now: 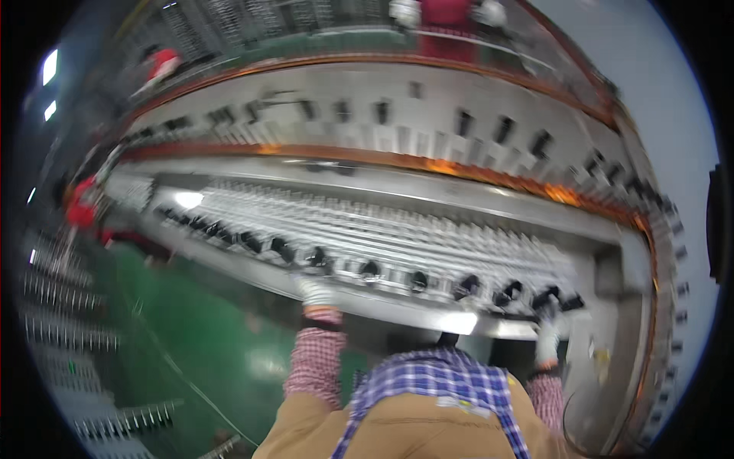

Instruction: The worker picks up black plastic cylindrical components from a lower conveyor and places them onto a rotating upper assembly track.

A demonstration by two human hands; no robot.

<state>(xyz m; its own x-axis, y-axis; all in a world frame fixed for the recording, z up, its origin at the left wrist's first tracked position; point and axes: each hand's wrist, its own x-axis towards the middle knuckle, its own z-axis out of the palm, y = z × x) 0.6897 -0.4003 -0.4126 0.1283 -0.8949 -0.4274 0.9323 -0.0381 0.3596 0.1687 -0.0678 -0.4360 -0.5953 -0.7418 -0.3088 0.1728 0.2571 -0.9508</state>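
In front of me lies a long metal rack (382, 242) of thin bars and small upright pieces, with a row of black round-topped fittings along its near side. My left hand (313, 291), in a white glove, reaches to the near rim below one black fitting (316, 257). At the rack's right end my right hand (547, 342), also gloved, is by another black fitting (546, 298). Motion smears the fingers of both hands, so whether they grip the rack or fittings does not show.
The rack lies along a long metal trough (618, 306). An orange-brown rail (367, 158) runs behind it, beyond which stand several black clips (464, 122). At far left is a person in red (81, 203). Hanging racks (126, 421) stand over the green floor (183, 329).
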